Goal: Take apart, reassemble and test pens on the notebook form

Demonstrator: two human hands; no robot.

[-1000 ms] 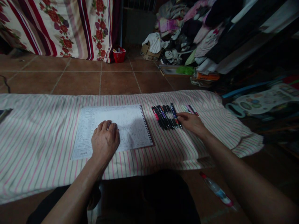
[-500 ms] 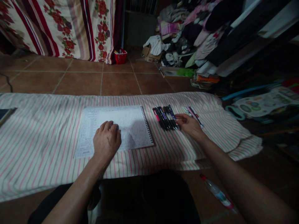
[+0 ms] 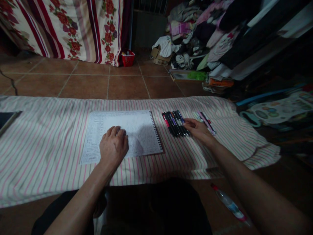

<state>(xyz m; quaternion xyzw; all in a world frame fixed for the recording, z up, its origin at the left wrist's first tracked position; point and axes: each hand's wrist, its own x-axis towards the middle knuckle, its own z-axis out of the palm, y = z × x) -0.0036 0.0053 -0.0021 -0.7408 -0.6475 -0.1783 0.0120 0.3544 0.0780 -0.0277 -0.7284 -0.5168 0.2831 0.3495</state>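
Observation:
My left hand [image 3: 113, 147] rests palm down on a spiral notebook [image 3: 139, 130] with a printed, closely written page, its fingers slightly curled. My right hand [image 3: 199, 129] lies on the striped cloth [image 3: 49, 153], its fingertips at the right end of a tight row of several dark pens [image 3: 175, 123]. Just beyond those fingers, a few paler pens [image 3: 205, 121] lie at a slant. Neither hand visibly holds anything.
A plastic bottle [image 3: 230, 204] lies on the tile floor [image 3: 127, 86] at lower right. A dark flat object [image 3: 7, 119] sits at the cloth's left edge. Beyond stand a red basket [image 3: 128, 58], a floral bedspread [image 3: 73, 29] and heaped clothes [image 3: 198, 32].
The dark pens lie closer together than a second ago. One pale pen now slants further to the lower right. My view has shifted slightly.

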